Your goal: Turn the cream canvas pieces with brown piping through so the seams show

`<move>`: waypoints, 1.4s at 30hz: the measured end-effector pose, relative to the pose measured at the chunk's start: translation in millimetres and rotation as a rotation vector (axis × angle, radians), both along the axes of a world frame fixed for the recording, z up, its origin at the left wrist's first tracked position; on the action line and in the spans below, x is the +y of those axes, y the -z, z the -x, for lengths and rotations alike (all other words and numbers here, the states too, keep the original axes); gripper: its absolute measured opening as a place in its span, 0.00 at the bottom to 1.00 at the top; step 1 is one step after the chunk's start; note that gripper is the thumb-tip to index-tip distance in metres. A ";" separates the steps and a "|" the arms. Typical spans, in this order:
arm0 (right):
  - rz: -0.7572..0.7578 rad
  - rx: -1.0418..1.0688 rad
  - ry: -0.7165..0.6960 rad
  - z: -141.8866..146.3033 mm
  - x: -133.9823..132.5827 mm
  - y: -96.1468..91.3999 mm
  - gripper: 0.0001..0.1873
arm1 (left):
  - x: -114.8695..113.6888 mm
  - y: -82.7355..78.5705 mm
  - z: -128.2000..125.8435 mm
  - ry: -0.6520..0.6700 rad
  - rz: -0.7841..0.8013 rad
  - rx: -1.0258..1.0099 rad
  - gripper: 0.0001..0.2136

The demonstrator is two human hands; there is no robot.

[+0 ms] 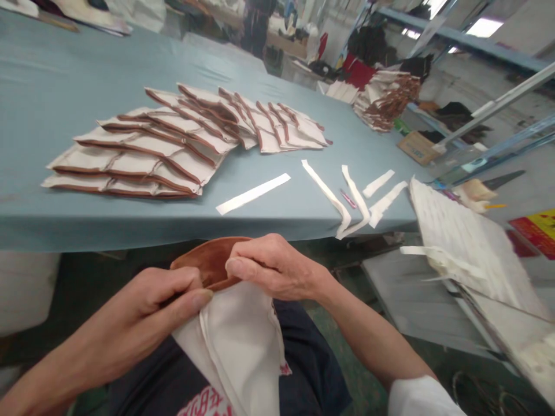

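Observation:
A white cloth piece with a brown lining and edge (243,341) hangs over my lap, its brown inner side showing at the top. My left hand (160,303) pinches the brown rim between thumb and bent fingers on the left. On the right, my right hand (271,266) grips the same rim, thumb pressed against the fingers. Between the two hands the rim is drawn together in a short stretch. On the table beyond lie overlapping rows of similar white pieces with brown edges (143,156).
The blue-covered table (130,225) has its front edge just past my hands. White strips (254,194) and a small purple tool (347,199) lie near that edge. A white padded board (477,248) stands to the right. Farther back sits a heap of similar pieces (385,98).

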State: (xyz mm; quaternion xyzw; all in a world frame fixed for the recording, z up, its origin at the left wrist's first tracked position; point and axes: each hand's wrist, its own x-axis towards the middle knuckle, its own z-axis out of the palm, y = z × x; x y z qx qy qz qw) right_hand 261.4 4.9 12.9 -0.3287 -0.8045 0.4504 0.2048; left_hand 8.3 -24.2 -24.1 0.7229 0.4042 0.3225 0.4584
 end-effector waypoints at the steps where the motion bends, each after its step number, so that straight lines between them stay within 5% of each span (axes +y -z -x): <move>1: -0.043 0.007 0.024 0.8 1.6 5.6 0.20 | -3.9 1.8 0.8 0.033 0.007 -0.031 0.23; 4: -0.156 0.036 0.023 7.4 6.8 24.5 0.22 | -17.9 8.0 -2.7 0.024 0.080 -0.158 0.26; 10: -0.287 0.061 -0.007 22.0 20.0 53.9 0.26 | -28.8 24.7 -29.9 -0.089 0.535 -0.575 0.29; 23: -0.050 0.085 0.112 23.9 13.9 80.7 0.26 | -27.0 33.3 -44.9 -0.163 0.618 -0.659 0.30; 28: -0.015 0.105 0.139 16.1 15.7 67.4 0.26 | -26.8 31.8 -46.5 -0.185 0.622 -0.655 0.30; 34: -0.216 0.166 0.292 8.0 -6.6 19.8 0.15 | -23.7 34.4 -45.3 -0.193 0.560 -0.612 0.28; 42: -0.035 -0.105 0.356 23.7 -36.7 7.4 0.11 | -24.1 35.8 -46.3 -0.225 0.335 -0.458 0.25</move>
